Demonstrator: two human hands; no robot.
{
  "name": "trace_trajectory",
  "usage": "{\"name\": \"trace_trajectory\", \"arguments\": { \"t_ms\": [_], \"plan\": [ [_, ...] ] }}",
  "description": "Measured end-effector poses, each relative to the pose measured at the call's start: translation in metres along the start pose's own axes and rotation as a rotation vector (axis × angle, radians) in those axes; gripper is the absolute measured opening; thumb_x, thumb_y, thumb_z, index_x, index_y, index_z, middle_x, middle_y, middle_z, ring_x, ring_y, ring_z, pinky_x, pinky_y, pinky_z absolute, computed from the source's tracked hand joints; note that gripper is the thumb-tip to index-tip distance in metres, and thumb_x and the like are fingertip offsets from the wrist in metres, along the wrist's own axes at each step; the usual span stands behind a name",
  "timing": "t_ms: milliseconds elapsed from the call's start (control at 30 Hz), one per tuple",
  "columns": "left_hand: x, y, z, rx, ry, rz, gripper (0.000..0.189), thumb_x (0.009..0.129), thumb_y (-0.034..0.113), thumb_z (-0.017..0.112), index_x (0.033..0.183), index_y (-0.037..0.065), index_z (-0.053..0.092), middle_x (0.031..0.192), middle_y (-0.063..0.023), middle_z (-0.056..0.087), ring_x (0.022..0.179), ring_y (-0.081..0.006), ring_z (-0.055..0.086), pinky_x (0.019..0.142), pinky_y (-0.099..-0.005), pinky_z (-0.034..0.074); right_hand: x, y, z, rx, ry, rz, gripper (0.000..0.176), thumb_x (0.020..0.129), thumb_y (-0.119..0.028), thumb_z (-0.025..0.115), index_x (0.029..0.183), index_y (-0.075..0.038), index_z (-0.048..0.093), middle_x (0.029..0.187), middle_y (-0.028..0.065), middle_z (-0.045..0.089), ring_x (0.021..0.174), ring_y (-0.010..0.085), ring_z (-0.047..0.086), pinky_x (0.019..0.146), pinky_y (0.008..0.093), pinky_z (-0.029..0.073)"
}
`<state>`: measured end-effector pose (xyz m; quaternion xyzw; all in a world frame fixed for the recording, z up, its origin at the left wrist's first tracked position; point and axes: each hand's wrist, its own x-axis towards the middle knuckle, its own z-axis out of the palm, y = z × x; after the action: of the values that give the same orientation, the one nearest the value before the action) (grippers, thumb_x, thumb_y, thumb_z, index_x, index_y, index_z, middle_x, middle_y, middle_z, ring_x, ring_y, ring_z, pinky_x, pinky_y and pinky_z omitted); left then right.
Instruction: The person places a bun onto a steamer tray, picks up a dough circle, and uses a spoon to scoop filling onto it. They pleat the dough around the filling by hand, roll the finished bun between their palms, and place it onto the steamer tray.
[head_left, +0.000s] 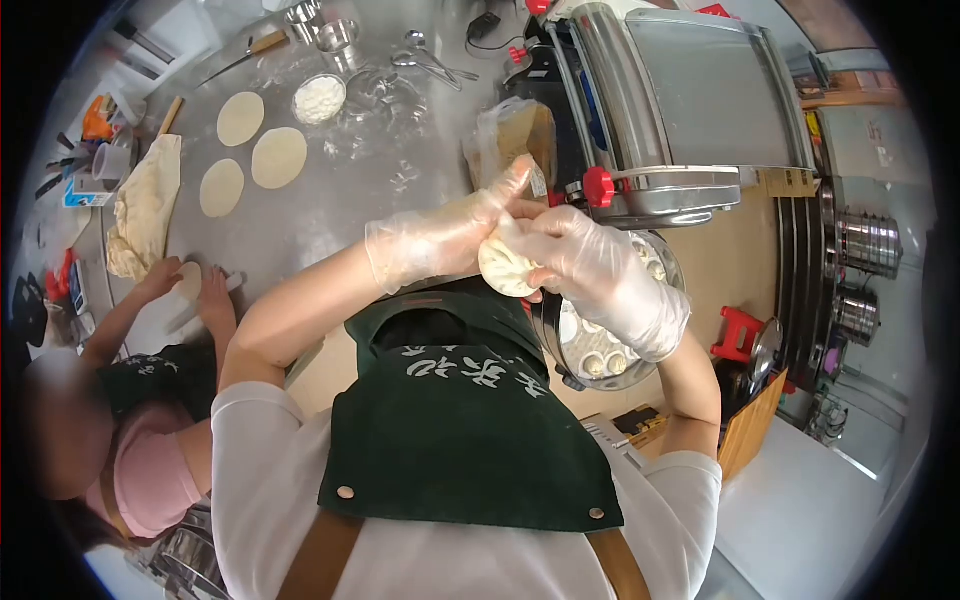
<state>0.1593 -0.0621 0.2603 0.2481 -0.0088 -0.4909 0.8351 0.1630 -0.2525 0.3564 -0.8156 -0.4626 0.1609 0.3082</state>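
A round, pleated dough bun (505, 268) is held up in front of my apron, its folds gathered on the side that shows. My left hand (440, 235), in a clear plastic glove, cups it from the left with the thumb sticking up. From the right, my right hand (590, 262), gloved too, pinches the dough with bent fingers. Just below my right hand stands a round metal steamer tray (650, 372) with several small filled buns (597, 364) in it. Flat dough rounds (279, 158) lie on the metal table (330, 205) to the left.
A bowl of white crumbly stuff (320, 99), measuring spoons (425, 62) and a knife (245, 58) lie toward the back. A roller machine (690, 100) stands at right. On the left, a co-worker's hands (213, 298) work a dough round near a large dough piece (148, 205).
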Motion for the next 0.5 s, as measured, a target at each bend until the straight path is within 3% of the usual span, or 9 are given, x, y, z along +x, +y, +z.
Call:
{"name": "trace_trajectory", "arguments": {
  "t_ms": [67,100,167,233,267,367,500],
  "plan": [
    [0.004,-0.007,0.005,-0.009,0.189,-0.007,0.09,0.091,0.077,0.03,0.127,-0.002,0.053,0.111,-0.0124,0.064,0.1,-0.0214,0.065,0.091,-0.0373,0.056,-0.009,0.019,0.012,0.001,0.03,-0.129,0.056,0.079,0.007,0.068,0.132,-0.008,0.056,0.113,0.0099,0.06,0.084,0.0201,0.067,0.074,0.0283,0.057],
    [0.005,-0.012,0.005,0.018,0.17,0.107,0.089,0.091,0.077,0.03,0.126,-0.001,0.054,0.112,-0.0123,0.064,0.101,-0.0209,0.065,0.092,-0.0369,0.055,-0.011,0.021,0.017,0.0,0.063,-0.123,0.055,0.078,0.009,0.067,0.13,-0.008,0.059,0.114,0.0103,0.059,0.083,0.02,0.066,0.076,0.0268,0.057],
    [0.007,-0.021,0.006,0.074,0.128,0.333,0.088,0.092,0.077,0.03,0.125,0.0,0.056,0.115,-0.012,0.063,0.104,-0.0201,0.064,0.094,-0.0362,0.054,-0.011,0.018,0.022,-0.011,0.346,-0.132,0.053,0.077,0.008,0.07,0.127,-0.008,0.061,0.113,0.0099,0.059,0.081,0.0187,0.066,0.073,0.0273,0.057],
    [0.015,-0.029,0.018,0.045,0.252,0.527,0.087,0.093,0.076,0.029,0.125,0.0,0.056,0.116,-0.011,0.062,0.106,-0.0196,0.063,0.097,-0.0353,0.052,-0.018,0.004,0.028,-0.008,0.523,0.2,0.048,0.074,0.003,0.078,0.12,-0.008,0.066,0.113,0.0087,0.06,0.081,0.0168,0.065,0.069,0.0289,0.055],
    [0.018,-0.033,0.024,0.03,0.313,0.626,0.086,0.093,0.075,0.028,0.125,0.001,0.056,0.117,-0.0105,0.061,0.107,-0.0193,0.063,0.098,-0.0349,0.051,-0.018,0.0,0.034,0.044,0.573,0.271,0.046,0.074,0.002,0.079,0.117,-0.006,0.066,0.11,0.009,0.061,0.08,0.0174,0.064,0.069,0.0288,0.054],
    [0.018,-0.038,0.032,0.053,0.322,0.684,0.08,0.097,0.07,0.029,0.127,0.001,0.056,0.12,-0.0082,0.061,0.113,-0.0182,0.06,0.101,-0.0338,0.049,-0.016,-0.003,0.052,0.168,0.692,0.436,0.043,0.072,-0.002,0.084,0.112,-0.005,0.067,0.102,0.0082,0.062,0.076,0.0171,0.062,0.066,0.0274,0.053],
    [0.015,-0.032,0.028,0.243,0.159,0.69,0.076,0.098,0.067,0.034,0.128,0.001,0.055,0.12,-0.0074,0.061,0.114,-0.0179,0.06,0.101,-0.034,0.048,-0.025,0.0,0.038,-0.06,0.574,0.173,0.04,0.073,-0.001,0.083,0.111,-0.006,0.068,0.102,0.0083,0.062,0.08,0.0192,0.064,0.067,0.0291,0.053]
  ]
}}
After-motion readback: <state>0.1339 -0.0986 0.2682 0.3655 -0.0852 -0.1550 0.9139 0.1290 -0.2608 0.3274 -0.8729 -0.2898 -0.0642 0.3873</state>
